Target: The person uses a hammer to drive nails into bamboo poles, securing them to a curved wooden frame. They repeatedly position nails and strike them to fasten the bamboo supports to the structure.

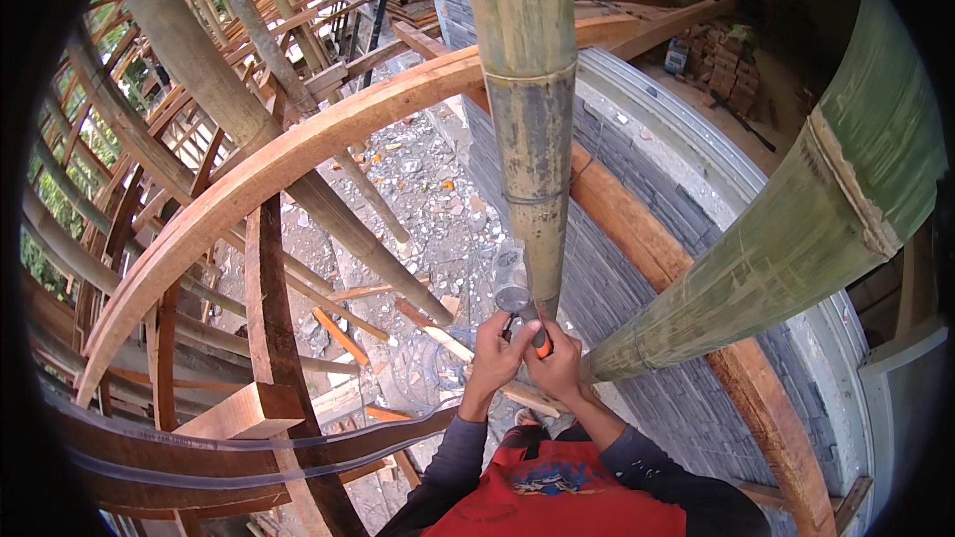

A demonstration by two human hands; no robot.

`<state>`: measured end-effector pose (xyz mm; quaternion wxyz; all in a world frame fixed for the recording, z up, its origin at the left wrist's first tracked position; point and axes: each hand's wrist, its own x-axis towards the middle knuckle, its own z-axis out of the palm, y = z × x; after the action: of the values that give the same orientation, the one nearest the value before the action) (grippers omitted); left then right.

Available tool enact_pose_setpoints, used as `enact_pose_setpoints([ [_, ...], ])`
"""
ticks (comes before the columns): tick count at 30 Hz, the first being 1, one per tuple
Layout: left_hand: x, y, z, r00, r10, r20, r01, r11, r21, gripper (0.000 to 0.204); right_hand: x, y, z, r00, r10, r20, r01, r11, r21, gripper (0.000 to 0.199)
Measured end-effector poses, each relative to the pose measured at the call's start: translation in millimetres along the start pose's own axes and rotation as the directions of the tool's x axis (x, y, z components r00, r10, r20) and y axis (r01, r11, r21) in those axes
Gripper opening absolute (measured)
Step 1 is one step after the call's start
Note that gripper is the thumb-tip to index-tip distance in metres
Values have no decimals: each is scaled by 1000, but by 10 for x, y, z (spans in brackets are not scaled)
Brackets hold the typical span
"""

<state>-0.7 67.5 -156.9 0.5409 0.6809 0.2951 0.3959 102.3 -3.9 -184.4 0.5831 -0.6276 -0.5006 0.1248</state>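
Note:
My left hand point(494, 353) and my right hand point(559, 366) are close together in the lower middle of the head view, both closed around a hammer-like tool point(513, 296). The tool has a round metal head and an orange and black grip that shows between my fingers. Its head sits against the lower end of an upright bamboo pole point(532, 129) that rises straight toward the camera. A second thick green bamboo pole point(786, 249) slants in from the right and ends beside my right hand.
A curved timber beam point(298, 154) arcs across the middle above a curved grey brick wall point(637, 288). A clear hose point(298, 443) crosses the lower left. Rubble-strewn ground point(428, 189) lies far below. More bamboo poles point(199, 70) and timber frames fill the left.

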Motion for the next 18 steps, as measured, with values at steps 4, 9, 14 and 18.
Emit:
enact_pose_setpoints([
  [4, 47, 125, 128, 992, 115, 46, -120, 986, 117, 16, -102, 112, -58, 997, -73, -10, 73, 995, 66, 42],
  [9, 229, 503, 136, 983, 99, 157, -115, 989, 96, 21, -2, -81, -71, 997, 48, -59, -40, 990, 133, 29],
  [14, 428, 797, -17, 929, 267, 257, -282, 959, 24, 31, 353, -588, -239, 961, -115, -253, 146, 983, 110, 13],
  [18, 433, 669, -125, 963, 214, 163, -204, 976, -76, 29, 566, -862, -268, 917, -223, -330, 293, 939, 180, 14],
])
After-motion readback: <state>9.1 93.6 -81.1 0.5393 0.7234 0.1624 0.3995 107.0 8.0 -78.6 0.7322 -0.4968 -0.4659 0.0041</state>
